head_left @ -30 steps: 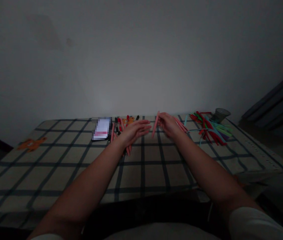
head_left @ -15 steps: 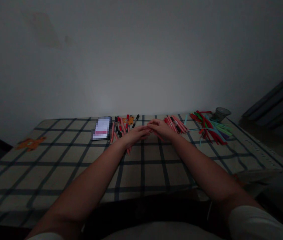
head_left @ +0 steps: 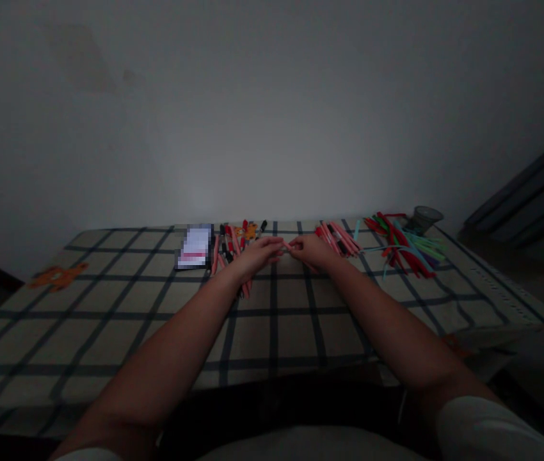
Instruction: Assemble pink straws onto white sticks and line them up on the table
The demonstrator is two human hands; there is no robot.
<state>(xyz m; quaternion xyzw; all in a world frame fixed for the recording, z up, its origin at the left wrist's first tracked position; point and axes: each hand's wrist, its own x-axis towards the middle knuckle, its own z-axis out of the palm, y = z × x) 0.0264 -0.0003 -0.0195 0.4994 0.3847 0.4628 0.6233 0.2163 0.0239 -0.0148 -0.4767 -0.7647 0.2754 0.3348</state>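
Over the middle of the table, my left hand (head_left: 258, 254) and my right hand (head_left: 314, 250) meet almost fingertip to fingertip. A slim pink pen (head_left: 310, 265) shows below my right palm, and its other end appears between the fingertips. My right fingers pinch it; my left fingers close about its near end, though the dim light blurs the exact grip. Close to my left wrist lies a spread of pink, red and black pens (head_left: 235, 238). Another bundle of pink and red pens (head_left: 344, 238) rests just beyond my right hand.
A phone (head_left: 195, 247) with a lit, pixelated screen lies left of the pens. At the right are red, green and blue fuzzy strips (head_left: 401, 256) beside a dark mesh cup (head_left: 424, 219). A checked cloth (head_left: 123, 294) covers the table, which meets a wall (head_left: 272, 128) behind.
The fingertips of my two hands have drawn slightly apart, showing more of the pink pen between them. My right fingers have curled in lower. The other things stay where they were.
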